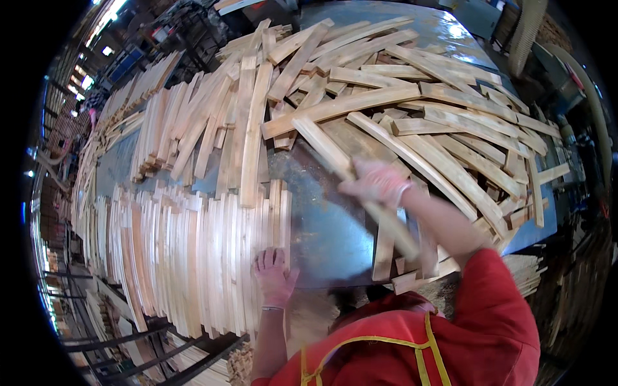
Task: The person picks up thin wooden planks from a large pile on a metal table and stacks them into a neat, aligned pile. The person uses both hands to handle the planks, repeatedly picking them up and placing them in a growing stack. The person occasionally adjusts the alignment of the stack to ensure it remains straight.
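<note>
My right hand (380, 183), in a pale pinkish glove, is closed around a wooden strip (322, 143). The strip slants from upper left to lower right above the metal tabletop, and its lower end is smeared by motion. My left hand (275, 278), also gloved, rests with its fingers laid on the right end of a row of wooden strips (193, 257) and its thumb apart. These strips stand side by side, lengthwise toward me, with their near ends jutting past the table edge.
A jumbled heap of wooden strips (463, 122) covers the far and right parts of the blue-grey metal table (328, 238). More strips (187, 122) lean in rows at the far left. A ribbed hose (528, 38) hangs at the far right. Dark metal bars (122, 341) run below at the left.
</note>
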Action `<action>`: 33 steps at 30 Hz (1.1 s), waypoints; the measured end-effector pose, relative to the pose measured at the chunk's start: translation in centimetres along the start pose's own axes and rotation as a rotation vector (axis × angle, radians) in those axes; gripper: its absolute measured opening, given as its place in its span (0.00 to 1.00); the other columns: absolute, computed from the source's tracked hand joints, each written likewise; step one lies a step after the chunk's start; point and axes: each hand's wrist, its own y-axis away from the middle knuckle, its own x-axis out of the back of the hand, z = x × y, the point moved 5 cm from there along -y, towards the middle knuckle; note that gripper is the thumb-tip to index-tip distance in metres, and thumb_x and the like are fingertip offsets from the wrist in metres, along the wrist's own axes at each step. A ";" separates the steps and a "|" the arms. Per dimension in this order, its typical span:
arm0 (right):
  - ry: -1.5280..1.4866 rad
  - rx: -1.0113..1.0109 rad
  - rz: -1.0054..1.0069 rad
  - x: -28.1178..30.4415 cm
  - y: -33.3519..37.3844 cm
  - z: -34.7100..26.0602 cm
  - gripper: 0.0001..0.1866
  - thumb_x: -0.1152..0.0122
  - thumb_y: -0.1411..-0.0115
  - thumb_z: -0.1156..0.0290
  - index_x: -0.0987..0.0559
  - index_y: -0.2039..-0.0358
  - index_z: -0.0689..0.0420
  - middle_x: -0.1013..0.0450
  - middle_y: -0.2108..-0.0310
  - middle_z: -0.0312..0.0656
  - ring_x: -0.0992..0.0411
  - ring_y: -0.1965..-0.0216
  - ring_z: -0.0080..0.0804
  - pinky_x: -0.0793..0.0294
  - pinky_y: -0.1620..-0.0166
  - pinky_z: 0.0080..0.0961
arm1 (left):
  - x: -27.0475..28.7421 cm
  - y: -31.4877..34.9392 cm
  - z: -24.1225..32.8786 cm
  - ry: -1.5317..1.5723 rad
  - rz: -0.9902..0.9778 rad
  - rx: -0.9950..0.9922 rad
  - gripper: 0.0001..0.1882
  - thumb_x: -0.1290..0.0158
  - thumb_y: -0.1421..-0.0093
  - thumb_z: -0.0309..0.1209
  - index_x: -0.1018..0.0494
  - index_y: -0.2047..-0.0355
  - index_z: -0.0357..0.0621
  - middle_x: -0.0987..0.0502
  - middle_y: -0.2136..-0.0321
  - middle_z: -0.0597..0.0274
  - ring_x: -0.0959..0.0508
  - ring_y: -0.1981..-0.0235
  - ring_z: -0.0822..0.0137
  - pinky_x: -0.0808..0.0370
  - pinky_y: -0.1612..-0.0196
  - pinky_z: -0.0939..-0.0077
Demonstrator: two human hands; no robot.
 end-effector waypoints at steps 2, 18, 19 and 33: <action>-0.281 -0.011 0.003 -6.6 0.0 -1.8 0.45 0.38 0.39 0.35 0.27 0.48 0.72 0.22 0.51 0.69 0.21 0.47 0.60 0.23 0.42 0.45 | 1.9 -0.5 1.5 0.164 -0.047 0.087 0.43 0.36 0.46 0.48 0.32 0.32 0.47 0.36 0.30 0.53 0.41 0.27 0.47 0.52 0.23 0.44; 0.725 -0.259 0.880 23.1 -10.5 18.9 0.46 0.29 0.42 0.47 0.32 0.28 0.55 0.37 0.27 0.51 0.42 0.24 0.49 0.44 0.24 0.40 | 1.3 -0.3 4.1 -0.088 0.140 0.112 0.31 0.46 0.42 0.33 0.29 0.35 0.55 0.32 0.37 0.52 0.34 0.34 0.44 0.44 0.28 0.39; 0.744 -0.372 0.680 23.0 -9.9 20.9 0.44 0.33 0.40 0.43 0.32 0.27 0.50 0.38 0.26 0.50 0.42 0.25 0.50 0.41 0.26 0.41 | 1.2 -0.1 4.0 -0.077 0.120 0.121 0.31 0.46 0.42 0.33 0.29 0.35 0.56 0.32 0.37 0.53 0.34 0.34 0.45 0.44 0.28 0.39; -0.564 0.148 0.250 -2.9 -6.9 5.1 0.45 0.30 0.37 0.54 0.36 0.27 0.63 0.23 0.42 0.54 0.24 0.41 0.39 0.26 0.38 0.33 | 0.6 0.4 3.3 -0.116 0.234 0.080 0.31 0.45 0.45 0.33 0.29 0.38 0.49 0.33 0.38 0.48 0.36 0.34 0.43 0.44 0.28 0.41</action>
